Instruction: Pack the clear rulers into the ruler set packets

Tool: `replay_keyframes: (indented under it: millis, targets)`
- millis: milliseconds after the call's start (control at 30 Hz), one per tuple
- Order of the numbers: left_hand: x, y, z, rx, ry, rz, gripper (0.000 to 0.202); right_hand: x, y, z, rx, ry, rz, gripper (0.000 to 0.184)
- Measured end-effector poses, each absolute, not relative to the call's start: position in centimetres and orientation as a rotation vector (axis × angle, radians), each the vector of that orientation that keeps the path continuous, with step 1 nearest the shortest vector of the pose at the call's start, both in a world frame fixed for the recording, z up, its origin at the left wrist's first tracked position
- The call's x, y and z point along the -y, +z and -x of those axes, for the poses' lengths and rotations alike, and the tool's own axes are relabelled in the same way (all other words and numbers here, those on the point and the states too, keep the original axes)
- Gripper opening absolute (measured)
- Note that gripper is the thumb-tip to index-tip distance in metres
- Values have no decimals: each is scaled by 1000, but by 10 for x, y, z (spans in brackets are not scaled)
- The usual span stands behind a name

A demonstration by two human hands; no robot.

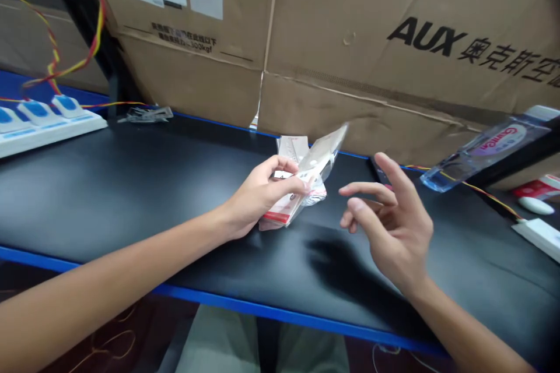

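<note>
1. The left hand [258, 195] holds a clear plastic packet of white and red printed papers [304, 180] just above the black surface [109, 186], its fingers [280, 166] curled, pinching the packet's near edge against the thumb.
2. The right hand [389, 224] hangs open just beside the packet, not touching it, its fingers [363, 189] spread and slightly bent.
3. Large cardboard cartons [350, 29] stand behind the surface. A white power strip [39, 125] lies far left, and a clear plastic bottle [481, 151] lies tilted at right, near a white computer mouse [536, 205].

White-red packet [321, 154], black tabletop [100, 186] — blue-edged (bright)
</note>
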State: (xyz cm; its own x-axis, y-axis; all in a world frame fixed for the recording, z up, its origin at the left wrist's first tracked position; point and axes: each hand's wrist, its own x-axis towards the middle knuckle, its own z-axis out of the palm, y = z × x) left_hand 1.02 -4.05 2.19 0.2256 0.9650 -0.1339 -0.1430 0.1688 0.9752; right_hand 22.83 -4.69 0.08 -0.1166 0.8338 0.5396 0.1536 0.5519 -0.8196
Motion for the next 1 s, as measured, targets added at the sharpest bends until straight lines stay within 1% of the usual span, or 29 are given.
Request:
replay_keyframes:
  millis: [67,167,200,267,367,533,633,733,800,933,1000]
  targets:
    - [40,20,-10,-996,1038,-1128,42,40,5,-231,1459,850,948,58]
    - [40,13,-12,-982,1133,-1394,45,29,4,-234,1384,1225,1012,51]
    - [40,11,-13,-979,1159,-1503,44,27,2,-234,1385,1335,1000,45]
    - [39,8,-14,-976,1202,-1664,36,24,-1,-236,1398,1454,946,33]
    - [39,7,-14,-935,1217,-1666,26,26,-2,-237,1372,1467,892,24]
    - [43,11,-15,-843,1108,-1535,29,28,4,-236,1265,1560,947,30]
    - [47,14,-15,-841,1102,-1584,25,26,5,-237,1274,1664,940,33]
    - [50,17,-15,-843,1115,-1631,22,24,4,-239,1326,1706,937,31]
    - [52,18,-16,-844,1126,-1636,24,23,3,-241,1347,1697,942,30]
    - [53,19,-17,-861,1153,-1536,42,22,2,-242,1357,1656,924,27]
    - [52,20,-16,-880,1139,-1485,46,23,2,-241,1374,1633,908,27]
